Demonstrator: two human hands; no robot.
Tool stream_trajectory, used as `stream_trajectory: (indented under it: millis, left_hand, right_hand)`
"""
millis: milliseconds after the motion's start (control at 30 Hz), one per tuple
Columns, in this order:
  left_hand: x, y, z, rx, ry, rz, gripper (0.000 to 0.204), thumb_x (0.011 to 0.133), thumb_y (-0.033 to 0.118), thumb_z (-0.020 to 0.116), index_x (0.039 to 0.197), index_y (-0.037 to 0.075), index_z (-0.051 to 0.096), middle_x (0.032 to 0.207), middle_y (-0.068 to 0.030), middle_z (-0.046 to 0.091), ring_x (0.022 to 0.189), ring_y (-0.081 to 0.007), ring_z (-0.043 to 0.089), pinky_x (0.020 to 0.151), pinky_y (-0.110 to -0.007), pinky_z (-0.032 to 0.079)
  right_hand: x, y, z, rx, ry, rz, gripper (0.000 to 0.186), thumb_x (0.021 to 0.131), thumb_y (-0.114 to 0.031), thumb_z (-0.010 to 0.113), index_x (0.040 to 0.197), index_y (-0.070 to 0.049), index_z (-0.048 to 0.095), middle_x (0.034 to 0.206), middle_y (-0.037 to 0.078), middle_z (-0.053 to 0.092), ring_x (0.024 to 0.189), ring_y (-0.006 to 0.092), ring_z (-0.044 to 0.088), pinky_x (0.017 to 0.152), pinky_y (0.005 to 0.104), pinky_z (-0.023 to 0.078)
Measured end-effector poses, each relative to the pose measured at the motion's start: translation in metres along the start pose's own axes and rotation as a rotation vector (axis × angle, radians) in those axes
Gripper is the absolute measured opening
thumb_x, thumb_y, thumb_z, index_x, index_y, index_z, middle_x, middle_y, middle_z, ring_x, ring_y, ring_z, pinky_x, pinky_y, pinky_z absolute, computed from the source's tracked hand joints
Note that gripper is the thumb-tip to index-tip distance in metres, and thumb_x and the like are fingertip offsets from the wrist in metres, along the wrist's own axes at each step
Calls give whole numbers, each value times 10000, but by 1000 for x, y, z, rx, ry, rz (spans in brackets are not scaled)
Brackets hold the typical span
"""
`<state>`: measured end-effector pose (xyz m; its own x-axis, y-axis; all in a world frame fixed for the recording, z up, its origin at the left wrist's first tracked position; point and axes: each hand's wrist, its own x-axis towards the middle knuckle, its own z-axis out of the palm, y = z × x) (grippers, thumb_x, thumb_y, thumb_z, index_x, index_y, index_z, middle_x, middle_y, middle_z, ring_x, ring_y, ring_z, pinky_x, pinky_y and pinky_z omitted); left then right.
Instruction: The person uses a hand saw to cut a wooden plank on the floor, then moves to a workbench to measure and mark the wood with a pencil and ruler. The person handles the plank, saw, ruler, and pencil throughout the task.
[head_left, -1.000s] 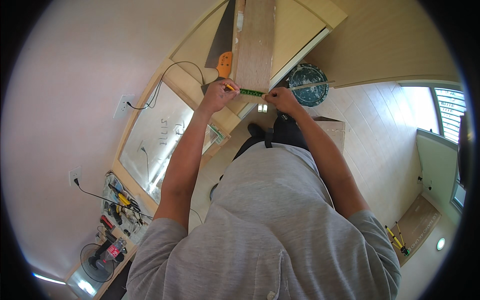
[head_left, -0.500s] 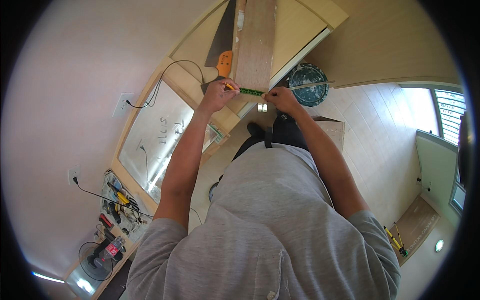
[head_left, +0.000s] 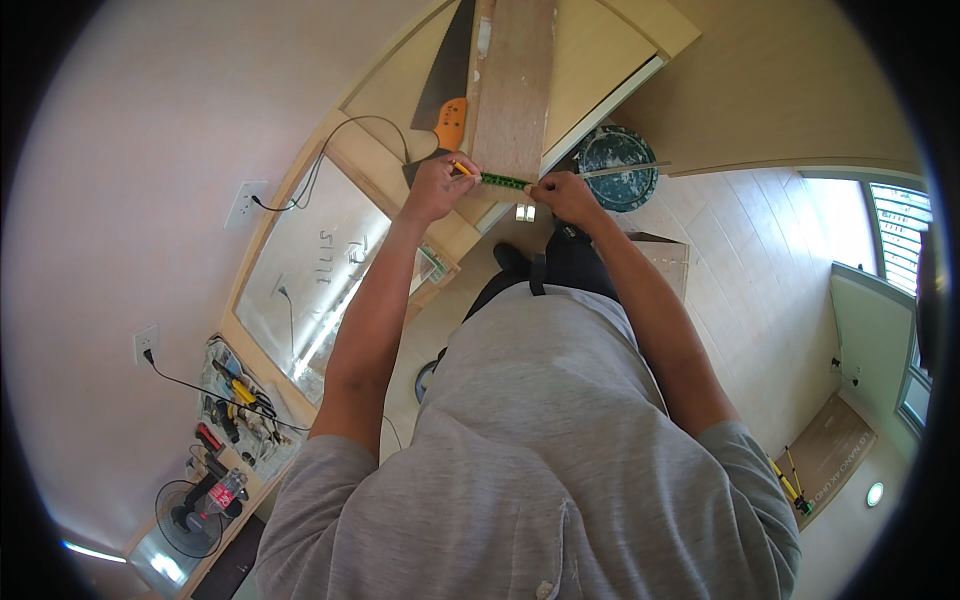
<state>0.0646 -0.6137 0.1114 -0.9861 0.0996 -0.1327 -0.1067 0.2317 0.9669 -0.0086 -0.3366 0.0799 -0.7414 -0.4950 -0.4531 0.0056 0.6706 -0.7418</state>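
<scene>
A long wooden board (head_left: 513, 90) lies on the pale bench, its near end toward me. Across that end runs a green measuring tape with dark markings (head_left: 503, 181). My left hand (head_left: 438, 190) is closed at the board's left corner, pinching a yellow pencil (head_left: 461, 168), with its fingertips at the tape's left end. At the right corner, my right hand (head_left: 565, 197) is closed on the tape's other end. Left of the board lies a handsaw with an orange handle (head_left: 451, 123), just beyond my left hand.
A dark, paint-spattered round bucket lid (head_left: 617, 170) with a thin pale strip (head_left: 640, 167) over it is right of my right hand. Left are a shiny panel (head_left: 300, 290), a black cord (head_left: 325, 150) and several hand tools (head_left: 240, 400). A cardboard box (head_left: 665, 262) stands on the floor.
The pencil in my left hand has tilted slightly, its back end now further left and higher. Both hands stay at the board's end with the tape across it.
</scene>
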Motion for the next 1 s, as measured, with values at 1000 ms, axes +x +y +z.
stream_trajectory:
  millis: [1000]
  left_hand:
    - [-64,35,37,281,517,-384,253,977,243,661,877,10,648,641,-9,519,573,-107,471,545,-330,397]
  right_hand:
    - [101,10,-124,229,74,-83,383,995,-359,679,845,-11,730,725,21,631,698,117,546,670,302,471]
